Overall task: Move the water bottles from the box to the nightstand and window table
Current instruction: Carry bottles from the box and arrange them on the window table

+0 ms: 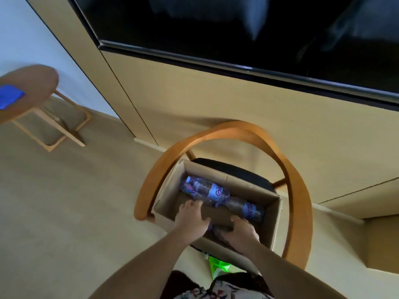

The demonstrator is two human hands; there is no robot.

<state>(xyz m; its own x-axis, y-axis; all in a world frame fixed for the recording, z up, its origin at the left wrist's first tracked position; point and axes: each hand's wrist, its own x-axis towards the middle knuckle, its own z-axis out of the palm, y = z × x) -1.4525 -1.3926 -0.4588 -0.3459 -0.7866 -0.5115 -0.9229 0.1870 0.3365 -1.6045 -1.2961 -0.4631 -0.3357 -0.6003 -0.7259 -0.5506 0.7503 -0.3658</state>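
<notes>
Head view, looking down: an open cardboard box (274,214) sits on the dark seat of a wooden chair (300,190) with a curved, hoop-shaped backrest. The chair stands close to a tan wall panel (194,93) that carries a large black screen (216,24).

Two water bottles lie on their sides inside the box, along its far wall. The left bottle (205,189) has a blue-and-white label. The right bottle (248,209) lies end to end with it, their ends touching or nearly so. A brown cardboard flap or insert (218,215) lies inside the box, just in front of the bottles.

Both hands are inside the box. The left hand (192,219) rests on the near-left part of the brown flap, fingers bent and close together, fingertips just beside the left bottle. Contact with that bottle cannot be confirmed. The right hand (239,231) grips the near-right edge of the flap, with the thumb on top and the fingers curled underneath. Something dark lies under this hand; what it is cannot be determined.

At the far left stands a round wooden side table (32,83) with a blue object (9,97) on its top. It is well apart from the chair, across beige floor (64,201).
</notes>
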